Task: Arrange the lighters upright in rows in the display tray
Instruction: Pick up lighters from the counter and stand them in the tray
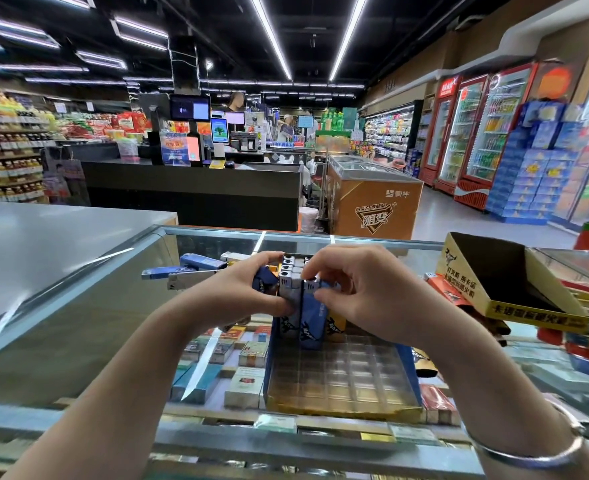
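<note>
Blue-bodied lighters (312, 315) — silver tops, upright, clustered

Two hands (248, 289), one display tray (341, 386), three loose lighters (182, 271) lying flat, one empty box (500, 282)

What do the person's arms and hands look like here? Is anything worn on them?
Both forearms are bare, with no sleeves in view. The left hand wears nothing visible. The right hand has no ring or glove, but a thin, smooth silver bangle circles the right arm near the bottom edge.
</note>
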A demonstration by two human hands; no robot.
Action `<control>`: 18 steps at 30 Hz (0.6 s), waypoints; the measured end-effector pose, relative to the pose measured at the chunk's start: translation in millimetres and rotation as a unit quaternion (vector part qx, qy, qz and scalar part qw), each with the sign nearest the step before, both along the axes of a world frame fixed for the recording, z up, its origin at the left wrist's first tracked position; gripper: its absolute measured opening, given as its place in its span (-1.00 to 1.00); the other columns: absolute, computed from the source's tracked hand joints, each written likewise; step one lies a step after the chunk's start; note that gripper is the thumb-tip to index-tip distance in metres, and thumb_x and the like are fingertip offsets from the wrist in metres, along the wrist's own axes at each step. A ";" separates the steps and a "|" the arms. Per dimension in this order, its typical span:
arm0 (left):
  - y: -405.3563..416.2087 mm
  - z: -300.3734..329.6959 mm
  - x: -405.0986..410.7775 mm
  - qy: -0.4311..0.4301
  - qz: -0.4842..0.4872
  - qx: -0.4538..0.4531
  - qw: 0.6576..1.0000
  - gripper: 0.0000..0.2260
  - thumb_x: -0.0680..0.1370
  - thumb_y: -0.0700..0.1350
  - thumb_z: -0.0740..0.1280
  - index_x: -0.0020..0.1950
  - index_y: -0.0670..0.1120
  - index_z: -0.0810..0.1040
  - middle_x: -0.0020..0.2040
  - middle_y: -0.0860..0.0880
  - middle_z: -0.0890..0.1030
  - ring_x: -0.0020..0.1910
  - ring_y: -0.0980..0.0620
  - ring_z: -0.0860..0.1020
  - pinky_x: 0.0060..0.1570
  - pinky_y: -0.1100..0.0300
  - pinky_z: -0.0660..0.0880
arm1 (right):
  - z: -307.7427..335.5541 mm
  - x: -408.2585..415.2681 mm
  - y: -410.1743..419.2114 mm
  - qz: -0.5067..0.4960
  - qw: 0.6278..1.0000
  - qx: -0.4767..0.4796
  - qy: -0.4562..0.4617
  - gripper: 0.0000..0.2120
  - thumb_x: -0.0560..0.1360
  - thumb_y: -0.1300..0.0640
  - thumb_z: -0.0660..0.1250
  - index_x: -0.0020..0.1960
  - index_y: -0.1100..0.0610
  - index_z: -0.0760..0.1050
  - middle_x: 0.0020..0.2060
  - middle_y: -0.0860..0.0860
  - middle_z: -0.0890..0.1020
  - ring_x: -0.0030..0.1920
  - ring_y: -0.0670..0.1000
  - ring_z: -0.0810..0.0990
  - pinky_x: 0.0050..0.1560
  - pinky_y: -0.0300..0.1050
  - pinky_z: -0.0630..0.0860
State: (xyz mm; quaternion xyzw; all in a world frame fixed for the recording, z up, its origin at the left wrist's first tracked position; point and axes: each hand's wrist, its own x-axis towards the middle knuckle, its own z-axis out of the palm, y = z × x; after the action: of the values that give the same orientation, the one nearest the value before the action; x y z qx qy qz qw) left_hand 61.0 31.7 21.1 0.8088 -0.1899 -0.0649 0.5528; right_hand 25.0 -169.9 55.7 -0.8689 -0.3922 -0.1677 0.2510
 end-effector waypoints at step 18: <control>6.4 6.5 -4.8 0.046 0.035 0.046 0.997 -0.65 0.48 -0.06 0.37 0.21 0.15 0.38 -0.14 -0.11 0.50 -0.27 0.02 0.44 -0.37 0.19 0.39 | 0.9 0.7 2.6 -0.027 0.997 -0.059 -0.033 -0.85 0.43 0.14 0.43 0.00 0.02 0.62 -0.15 -0.12 0.40 -0.10 -0.14 0.25 -0.12 -0.29 0.21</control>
State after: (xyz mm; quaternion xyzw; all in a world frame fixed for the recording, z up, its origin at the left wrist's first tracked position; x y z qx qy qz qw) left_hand 56.2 38.1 27.6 0.8357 -0.1332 -0.0912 0.5249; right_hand 25.7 -167.3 56.7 -0.8864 -0.3861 -0.1795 0.1817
